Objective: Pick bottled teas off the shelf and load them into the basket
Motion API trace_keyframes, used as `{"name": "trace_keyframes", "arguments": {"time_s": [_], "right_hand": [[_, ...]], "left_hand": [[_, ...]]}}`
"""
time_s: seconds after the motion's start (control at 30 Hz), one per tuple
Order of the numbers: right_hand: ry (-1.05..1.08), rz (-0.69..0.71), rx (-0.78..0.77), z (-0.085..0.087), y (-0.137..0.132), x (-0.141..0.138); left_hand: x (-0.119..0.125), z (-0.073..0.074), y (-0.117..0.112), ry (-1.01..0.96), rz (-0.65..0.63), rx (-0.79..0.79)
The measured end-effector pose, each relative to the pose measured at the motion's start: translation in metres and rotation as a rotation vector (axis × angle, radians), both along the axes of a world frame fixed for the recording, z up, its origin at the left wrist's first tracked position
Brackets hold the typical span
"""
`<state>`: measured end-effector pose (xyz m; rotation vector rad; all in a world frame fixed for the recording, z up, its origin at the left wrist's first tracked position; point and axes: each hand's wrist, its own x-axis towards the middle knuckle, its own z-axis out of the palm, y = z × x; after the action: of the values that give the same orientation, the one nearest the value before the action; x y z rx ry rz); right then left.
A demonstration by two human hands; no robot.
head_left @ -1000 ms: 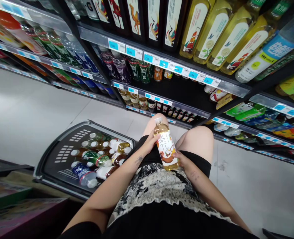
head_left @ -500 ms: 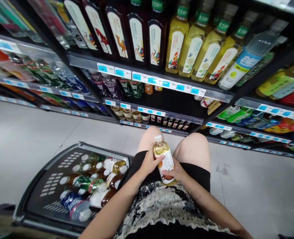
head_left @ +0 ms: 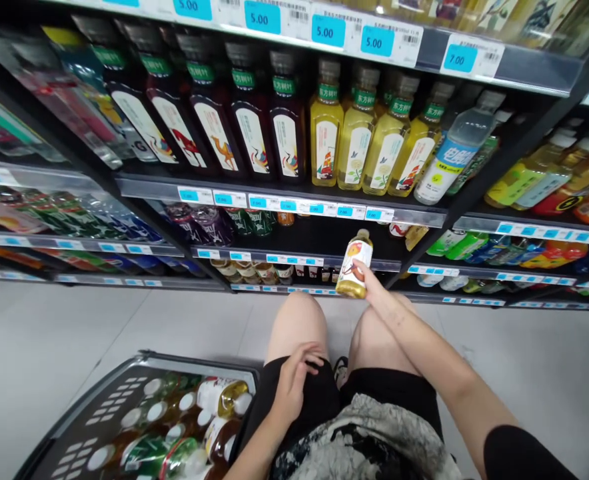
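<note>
My right hand [head_left: 368, 281] is wrapped round a drink bottle [head_left: 355, 257] with yellow liquid and a white label with orange fruit on it. The bottle is held out in front of the lower shelves, cap end up and leaning a little to the right. Resting on my thigh by the left knee, my left hand [head_left: 294, 380] holds nothing, its fingers loosely stretched and apart. Behind the bottle is a dark shelf [head_left: 332, 233] with a wide gap between its goods. At my left side stands a grey shopping basket [head_left: 139, 363] with several drink bottles lying in it.
Dark tea bottles [head_left: 247, 127] and yellow tea bottles [head_left: 327, 137] line the shelf above, with a clear blue-labelled bottle [head_left: 454, 157] leaning at their right. Price-tag rails [head_left: 294, 205] edge the shelves. Grey floor tiles [head_left: 64, 327] lie around me.
The bottle has gone from both hands at my lap up and forward toward the shelf, in the right hand only. My left hand has let go and dropped to my thigh. The view has tilted up.
</note>
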<state>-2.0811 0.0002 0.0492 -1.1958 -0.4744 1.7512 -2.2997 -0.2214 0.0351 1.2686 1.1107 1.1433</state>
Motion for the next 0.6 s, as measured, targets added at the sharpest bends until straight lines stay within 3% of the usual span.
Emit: {"name": "trace_keyframes", "arguments": {"time_s": [0.13,0.27,0.43,0.6], "right_hand": [[-0.244,-0.231,0.118,-0.002,0.096,0.01],[-0.412,-0.47,0.213,-0.02,0.154,0.024],[-0.627,-0.574,0.245,-0.058,0.169,0.055],[-0.785,-0.418,0.318,-0.08,0.18,0.088]], "left_hand": [[-0.006,0.004,-0.002,0.138,-0.061,0.05],[-0.011,0.006,-0.001,0.186,-0.112,0.107],[-0.014,0.006,0.013,0.219,-0.171,0.165],[-0.01,0.014,0.037,0.259,-0.129,0.172]]}}
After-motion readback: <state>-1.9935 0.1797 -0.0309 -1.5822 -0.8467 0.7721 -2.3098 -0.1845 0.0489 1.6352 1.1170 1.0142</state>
